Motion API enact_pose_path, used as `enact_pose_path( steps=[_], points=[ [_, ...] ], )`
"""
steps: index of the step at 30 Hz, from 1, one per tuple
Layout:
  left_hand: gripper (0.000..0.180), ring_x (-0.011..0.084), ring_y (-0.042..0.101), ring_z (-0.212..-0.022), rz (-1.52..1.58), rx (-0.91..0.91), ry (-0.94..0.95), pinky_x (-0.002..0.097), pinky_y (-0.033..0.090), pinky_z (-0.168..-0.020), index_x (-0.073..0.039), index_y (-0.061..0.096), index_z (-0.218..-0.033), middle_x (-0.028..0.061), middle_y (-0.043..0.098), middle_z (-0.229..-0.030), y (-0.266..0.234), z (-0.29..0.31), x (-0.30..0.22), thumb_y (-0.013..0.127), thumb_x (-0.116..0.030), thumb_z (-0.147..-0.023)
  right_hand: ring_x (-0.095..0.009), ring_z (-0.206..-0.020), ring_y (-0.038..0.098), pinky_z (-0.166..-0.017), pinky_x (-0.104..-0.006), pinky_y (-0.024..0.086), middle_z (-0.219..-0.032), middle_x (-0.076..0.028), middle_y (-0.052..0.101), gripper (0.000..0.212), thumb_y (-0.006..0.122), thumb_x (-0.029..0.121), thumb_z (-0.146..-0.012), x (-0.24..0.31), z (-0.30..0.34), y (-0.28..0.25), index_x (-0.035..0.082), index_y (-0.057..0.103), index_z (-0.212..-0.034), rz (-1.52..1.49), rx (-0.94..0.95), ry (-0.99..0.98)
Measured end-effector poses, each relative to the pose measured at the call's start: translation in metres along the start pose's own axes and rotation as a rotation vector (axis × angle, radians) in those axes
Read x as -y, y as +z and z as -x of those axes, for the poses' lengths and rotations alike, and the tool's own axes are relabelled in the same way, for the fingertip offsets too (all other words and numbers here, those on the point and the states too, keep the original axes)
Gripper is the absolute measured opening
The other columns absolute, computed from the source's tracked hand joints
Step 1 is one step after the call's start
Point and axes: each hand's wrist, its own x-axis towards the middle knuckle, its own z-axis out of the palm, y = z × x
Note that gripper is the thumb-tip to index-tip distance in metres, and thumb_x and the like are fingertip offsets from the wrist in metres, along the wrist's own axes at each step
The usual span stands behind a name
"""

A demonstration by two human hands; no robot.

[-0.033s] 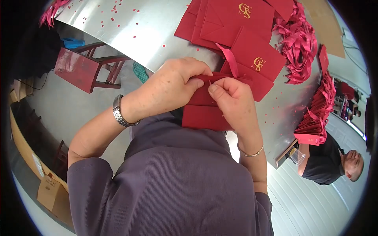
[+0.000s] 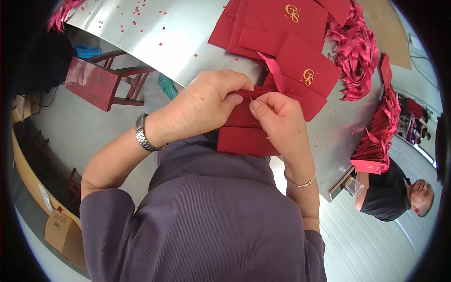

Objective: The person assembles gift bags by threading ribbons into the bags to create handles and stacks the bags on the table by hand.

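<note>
A small dark red paper bag [image 2: 246, 141] hangs in front of my body at the table's edge. My left hand [image 2: 211, 103] is closed on its upper edge, thumb on the near side and fingers over the far side. Beside it, my right hand [image 2: 282, 117] pinches thumb and forefinger together against the bag's top; what lies between those fingertips is hidden. A pink-red ribbon [image 2: 273, 70] rises in a loop just beyond the right hand. More flat red bags [image 2: 305, 61] with gold lettering lie beyond my hands.
Heaps of loose ribbon [image 2: 354, 56] and a row of ribboned bags [image 2: 376, 136] lie on the metal table [image 2: 181, 56] to the right. Small red paper dots are scattered over it. A red wooden stool [image 2: 94, 82] stands left; a person [image 2: 394, 192] is at far right.
</note>
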Motion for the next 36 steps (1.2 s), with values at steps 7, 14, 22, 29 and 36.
enact_pose_path(
  steps=[7, 14, 22, 29, 36],
  points=[
    [0.019, 0.0322, 0.064, -0.087, 0.039, 0.009, -0.041, 0.0344, 0.051, -0.078, 0.002, 0.060, -0.103, 0.0168, 0.066, -0.096, 0.003, 0.001, 0.002, 0.059, 0.003, -0.084, -0.011, -0.059, 0.054, -0.055, -0.0287, 0.044, -0.063, -0.007, 0.060, 0.016, 0.063, 0.012, -0.088, 0.002, 0.004, 0.014, -0.004, 0.064, -0.083, 0.501, -0.137, -0.280],
    [0.015, 0.0337, 0.063, -0.086, 0.040, 0.031, -0.049, 0.0358, 0.050, -0.076, 0.002, 0.060, -0.100, 0.0175, 0.065, -0.091, 0.000, 0.004, 0.003, 0.059, 0.001, -0.085, -0.030, -0.061, 0.063, -0.058, -0.0371, 0.048, -0.069, -0.019, 0.064, 0.017, 0.061, 0.014, -0.088, 0.000, 0.007, 0.004, -0.003, 0.063, -0.083, 0.193, -0.013, -0.186],
    [0.014, 0.0351, 0.063, -0.084, 0.011, -0.006, 0.007, 0.0365, 0.050, -0.073, 0.002, 0.059, -0.098, 0.0182, 0.064, -0.089, 0.005, 0.005, 0.004, 0.059, 0.002, -0.084, -0.035, -0.066, 0.063, -0.060, -0.0388, 0.049, -0.071, -0.020, 0.064, 0.016, 0.062, 0.014, -0.087, 0.005, 0.004, 0.005, -0.002, 0.063, -0.084, 0.202, -0.015, -0.131],
    [0.027, 0.0386, 0.062, -0.083, -0.152, -0.021, 0.131, 0.0397, 0.052, -0.070, 0.000, 0.058, -0.104, 0.0187, 0.063, -0.092, 0.007, 0.004, 0.004, 0.057, 0.010, -0.079, -0.022, -0.060, 0.055, -0.054, -0.0347, 0.044, -0.063, -0.013, 0.059, 0.016, 0.061, 0.011, -0.087, 0.008, 0.003, 0.012, -0.004, 0.063, -0.081, 0.649, -0.186, -0.389],
    [0.031, 0.0400, 0.063, -0.086, -0.211, 0.002, 0.114, 0.0403, 0.053, -0.071, 0.002, 0.057, -0.105, 0.0202, 0.062, -0.102, 0.009, 0.006, -0.001, 0.054, 0.014, -0.077, -0.037, -0.056, 0.061, -0.054, -0.0468, 0.049, -0.060, -0.019, 0.058, 0.022, 0.059, 0.014, -0.085, 0.010, -0.004, 0.012, 0.001, 0.053, -0.067, 0.477, -0.197, -0.318]
  ],
)
